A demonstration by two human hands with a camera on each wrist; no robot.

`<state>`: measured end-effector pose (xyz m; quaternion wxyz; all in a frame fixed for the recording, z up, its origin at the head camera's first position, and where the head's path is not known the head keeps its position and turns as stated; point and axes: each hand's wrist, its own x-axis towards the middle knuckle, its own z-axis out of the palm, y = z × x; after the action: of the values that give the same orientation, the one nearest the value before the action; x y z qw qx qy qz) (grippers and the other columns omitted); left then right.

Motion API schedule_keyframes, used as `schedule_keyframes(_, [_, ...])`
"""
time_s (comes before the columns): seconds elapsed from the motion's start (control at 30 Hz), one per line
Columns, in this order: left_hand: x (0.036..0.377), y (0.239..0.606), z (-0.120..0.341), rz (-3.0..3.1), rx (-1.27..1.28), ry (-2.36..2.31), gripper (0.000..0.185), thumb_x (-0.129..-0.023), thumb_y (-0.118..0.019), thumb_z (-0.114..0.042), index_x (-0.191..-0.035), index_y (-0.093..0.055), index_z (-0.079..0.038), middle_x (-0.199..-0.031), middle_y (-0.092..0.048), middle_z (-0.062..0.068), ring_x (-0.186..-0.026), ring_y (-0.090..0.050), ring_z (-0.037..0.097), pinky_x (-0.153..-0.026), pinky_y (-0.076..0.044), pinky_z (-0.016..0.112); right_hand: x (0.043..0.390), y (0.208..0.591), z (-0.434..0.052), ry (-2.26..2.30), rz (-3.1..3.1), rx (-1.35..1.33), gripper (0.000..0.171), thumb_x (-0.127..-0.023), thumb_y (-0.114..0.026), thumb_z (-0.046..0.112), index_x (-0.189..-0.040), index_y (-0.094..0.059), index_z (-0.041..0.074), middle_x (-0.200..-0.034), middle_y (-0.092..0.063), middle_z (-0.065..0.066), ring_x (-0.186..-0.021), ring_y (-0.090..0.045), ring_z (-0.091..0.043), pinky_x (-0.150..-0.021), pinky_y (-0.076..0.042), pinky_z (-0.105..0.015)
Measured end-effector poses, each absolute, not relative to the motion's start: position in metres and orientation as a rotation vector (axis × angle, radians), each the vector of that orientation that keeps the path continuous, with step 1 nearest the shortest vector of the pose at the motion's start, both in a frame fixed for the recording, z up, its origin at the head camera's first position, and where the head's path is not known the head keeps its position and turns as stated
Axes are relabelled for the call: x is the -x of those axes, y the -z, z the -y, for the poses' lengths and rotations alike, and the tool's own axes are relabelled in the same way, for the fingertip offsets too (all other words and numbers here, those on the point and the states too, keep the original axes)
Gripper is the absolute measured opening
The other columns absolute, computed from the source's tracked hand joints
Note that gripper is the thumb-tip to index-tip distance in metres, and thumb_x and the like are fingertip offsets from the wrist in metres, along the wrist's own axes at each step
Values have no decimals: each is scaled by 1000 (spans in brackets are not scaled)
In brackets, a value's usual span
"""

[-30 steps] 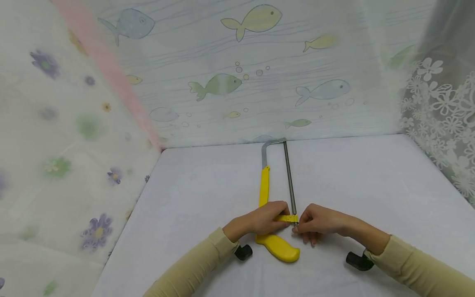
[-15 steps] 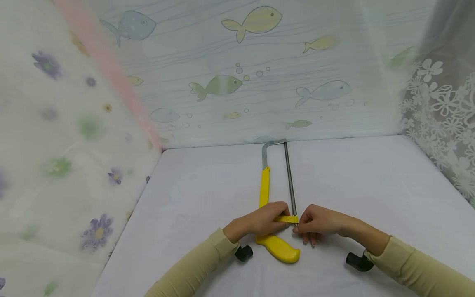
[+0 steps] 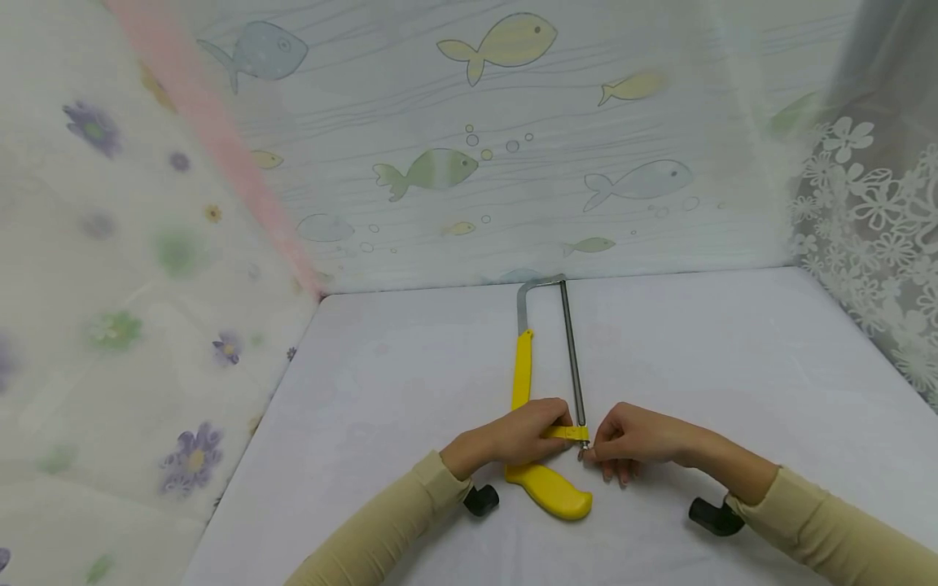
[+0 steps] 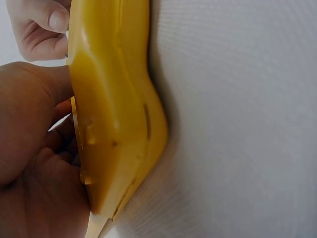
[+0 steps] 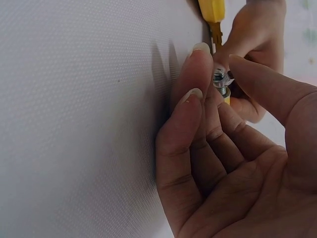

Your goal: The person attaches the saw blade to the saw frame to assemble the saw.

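Hacksaw (image 3: 523,366) lay on the white-covered bench (image 3: 696,350), its yellow handle (image 3: 554,491) directed toward the person. Just beyond the handle, the left hand (image 3: 520,429) maintained a closed grip on the yellow frame beside the crosspiece (image 3: 567,433), presumably to prevent the tool from turning. From the crosspiece, the dark strip (image 3: 573,358) extended away from the handle to the bent metal arm (image 3: 522,309). To the right of and beyond the handle, the right hand (image 3: 641,439) bent its fingers beside the threaded screw (image 5: 219,77) (whether its grip pinched the screw could not be told). The screw protruded toward the handle, which likely determined that hand's position.
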<state>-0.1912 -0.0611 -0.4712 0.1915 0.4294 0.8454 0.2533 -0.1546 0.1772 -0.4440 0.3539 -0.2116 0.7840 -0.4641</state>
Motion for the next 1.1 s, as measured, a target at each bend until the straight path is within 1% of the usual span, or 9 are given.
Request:
schedule_keyframes(0.33, [191, 470, 61, -2376, -1209, -718, 12, -103, -64, -20, -110, -59, -12, -101, -59, -7, -88, -51, 4, -80, -44, 14, 156, 445, -178, 1207, -2021, 558, 16, -97, -68, 14, -91, -73, 1, -73, -69, -10, -57, -61, -15, -52, -46, -23])
schedule_keyframes(0.53, [191, 471, 61, -2377, -1206, -716, 12, -103, -64, -20, -110, -59, -12, -100, -58, -8, -88, -51, 3, -80, -44, 14, 156, 447, -178, 1196, -2049, 566, 15, -97, -69, 14, -89, -73, 2, -70, -67, -9, -56, -59, -15, -51, -46, -23])
schedule_keyframes(0.73, [191, 471, 62, -2376, -1204, -712, 12, -103, -64, -20, -110, -59, -12, -101, -58, -7, -88, -51, 4, -80, -44, 14, 155, 446, -177, 1190, -2066, 578, 17, -96, -69, 14, -85, -71, 1, -65, -62, -5, -54, -56, -15, -49, -43, -23])
schedule_keyframes(0.87, [191, 471, 61, -2373, -1197, -716, 12, -103, -64, -20, -111, -58, -12, -101, -59, -7, -88, -51, 4, -80, -44, 14, 155, 445, -176, 1191, -2064, 570, 17, -96, -70, 13, -85, -70, 1, -64, -61, -4, -55, -56, -14, -50, -42, -23])
schedule_keyframes(1.1, [191, 470, 61, -2367, -1180, -718, 13, -103, -64, -19, -111, -58, -12, -101, -58, -7, -88, -51, 4, -80, -44, 14, 155, 443, -175, 1186, -2048, 582, 19, -95, -71, 15, -83, -72, 0, -66, -64, -7, -56, -58, -15, -51, -45, -23])
